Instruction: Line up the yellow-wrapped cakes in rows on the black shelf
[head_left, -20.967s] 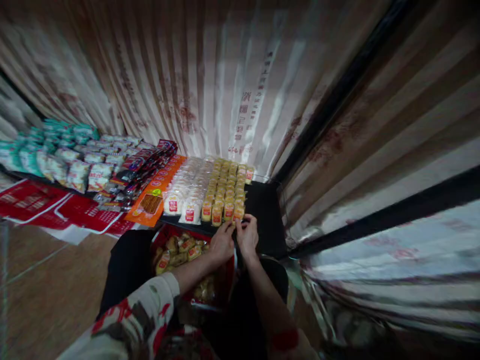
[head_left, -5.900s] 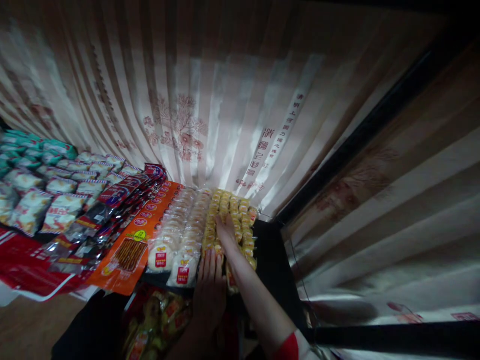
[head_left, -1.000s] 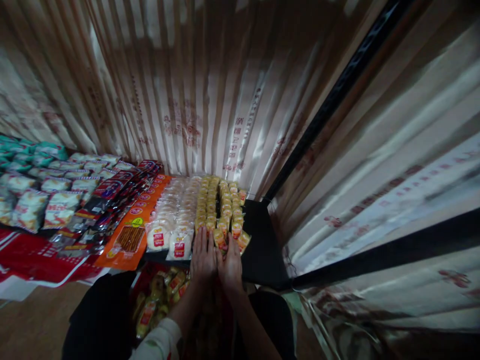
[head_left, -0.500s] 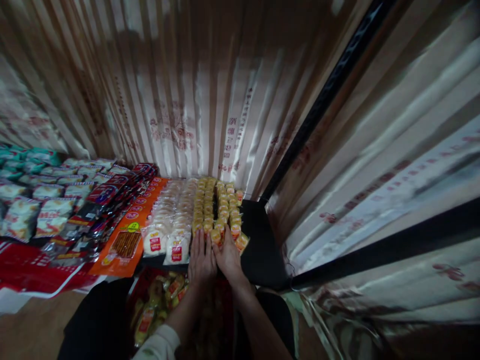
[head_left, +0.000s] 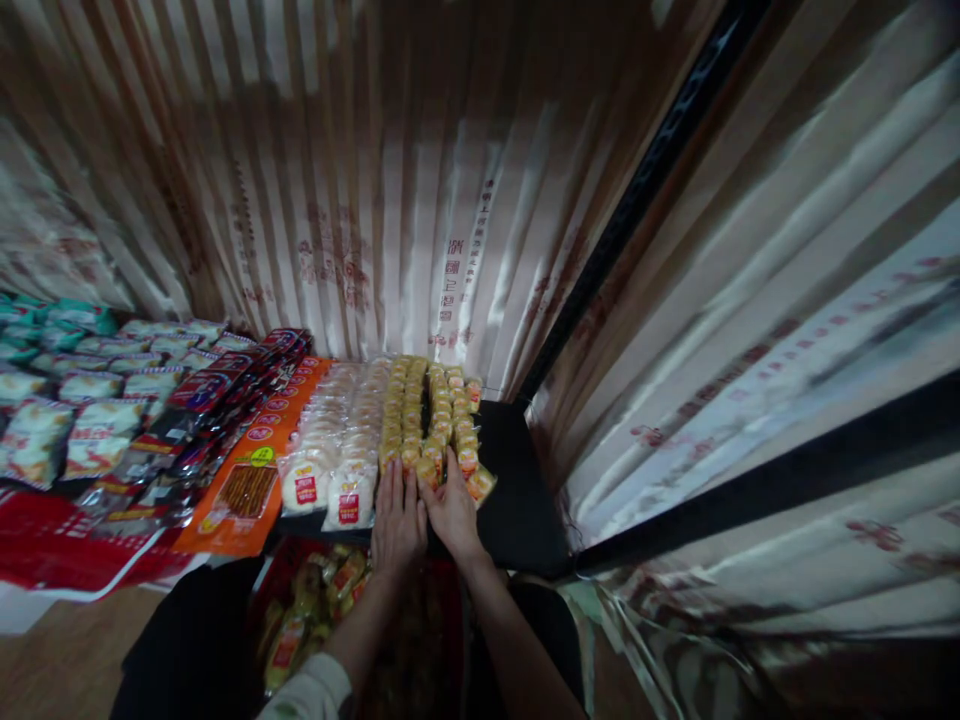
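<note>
Small yellow wrapped snack packets (head_left: 405,405) stand in upright rows on a black surface (head_left: 517,490). My left hand (head_left: 397,520) lies with fingers stretched forward against the front ends of the left rows. Close beside it, my right hand (head_left: 454,515) has thumb and fingers on either side of the front yellow packet (head_left: 430,463) of the middle row. A dark gap separates that row from the ones on its left. Another yellow packet (head_left: 480,485) lies tilted at the front right, beside my right fingers.
White round packets (head_left: 349,490) stand in rows to the left, then an orange bag (head_left: 244,490), dark packets (head_left: 202,400) and white-and-red bags (head_left: 105,435). Below my arms is a red container with loose yellow packets (head_left: 300,610). Curtains (head_left: 375,200) and a black post (head_left: 637,200) border the surface.
The view has shifted slightly, so the goods appear a little further left. Both hands stay at the front of the yellow rows, with hardly any movement against the packets.
</note>
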